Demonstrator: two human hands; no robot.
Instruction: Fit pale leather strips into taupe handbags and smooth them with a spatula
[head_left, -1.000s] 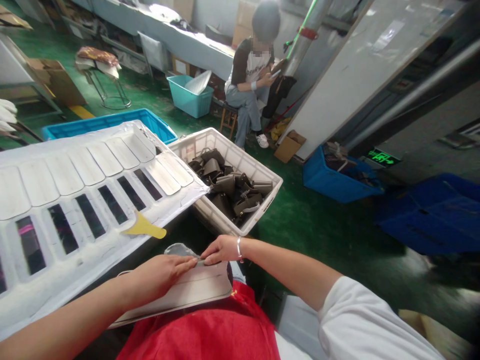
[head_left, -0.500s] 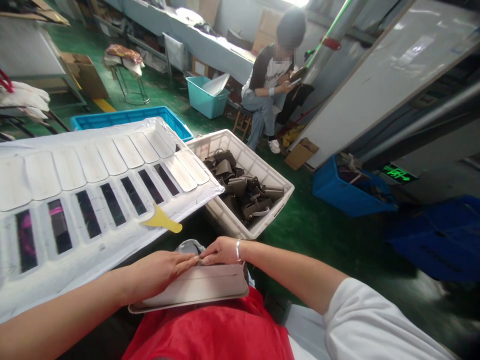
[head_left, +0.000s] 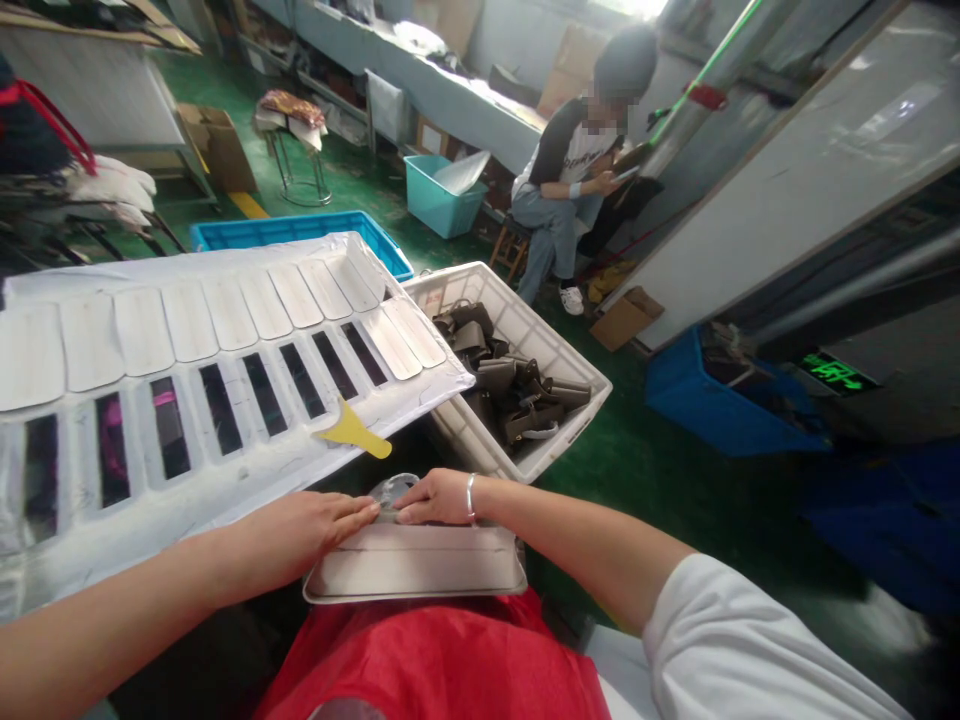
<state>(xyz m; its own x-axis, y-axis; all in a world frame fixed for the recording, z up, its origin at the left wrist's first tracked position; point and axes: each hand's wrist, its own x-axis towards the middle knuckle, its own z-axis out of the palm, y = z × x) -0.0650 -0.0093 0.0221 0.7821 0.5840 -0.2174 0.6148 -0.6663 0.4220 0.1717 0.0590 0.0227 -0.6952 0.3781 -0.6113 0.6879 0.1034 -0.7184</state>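
Observation:
On my lap, over the red apron [head_left: 435, 660], rests a folded piece with a cream inner face [head_left: 420, 565] and a dark edge, perhaps part of a bag. My left hand [head_left: 315, 525] lies along its upper left edge, fingers stretched out and flat. From the other side my right hand [head_left: 436, 497] rests on the same edge, fingers extended and thumb apart. Between the fingertips, just beyond the edge, a greyish rounded piece [head_left: 394, 487] shows; what it is I cannot make out. A yellow spreader [head_left: 356, 432] lies at the near edge of the table.
The white-covered table [head_left: 300, 455] at left bears rows of cream panels [head_left: 142, 330] beside dark slots. A white crate [head_left: 562, 440] beyond my hands holds several dark brown bags [head_left: 510, 375]. Blue bins [head_left: 682, 400] stand right. A seated person [head_left: 577, 160] holds a phone.
My fingertips have drawn slightly apart along the edge. The folded piece has shifted right and sits more level. The whole view has swung a little to the left.

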